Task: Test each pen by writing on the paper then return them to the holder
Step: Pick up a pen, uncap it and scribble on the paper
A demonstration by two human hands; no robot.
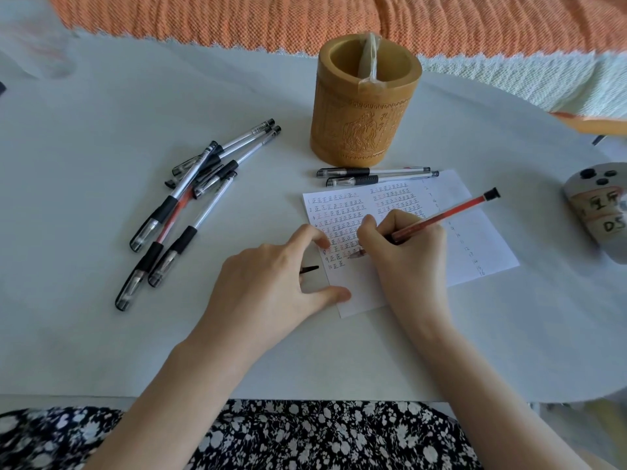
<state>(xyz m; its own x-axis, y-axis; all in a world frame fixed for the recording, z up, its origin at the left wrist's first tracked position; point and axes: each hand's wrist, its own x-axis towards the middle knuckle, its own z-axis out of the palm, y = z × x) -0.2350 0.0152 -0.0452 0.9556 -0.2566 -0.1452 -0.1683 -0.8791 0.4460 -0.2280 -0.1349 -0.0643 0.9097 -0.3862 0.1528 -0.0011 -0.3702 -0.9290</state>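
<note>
My right hand [403, 245] grips a red pen [441, 215] and its tip touches the white paper [481, 239], low in the rows of written marks. My left hand [271, 286] presses the paper's left edge with index finger and thumb. A black pen cap [309, 269] pokes out from under its curled fingers. The carved bamboo holder [364, 130] stands upright behind the paper, with only a divider showing inside. Several capped pens [190, 205] lie in a loose pile to the left. Two more pens [373, 176] lie side by side between holder and paper.
A grey object with labels [597, 212] sits at the table's right edge. An orange woven blanket [305, 18] lies along the back. The white table [101, 334] ends just in front of my patterned clothing [305, 435].
</note>
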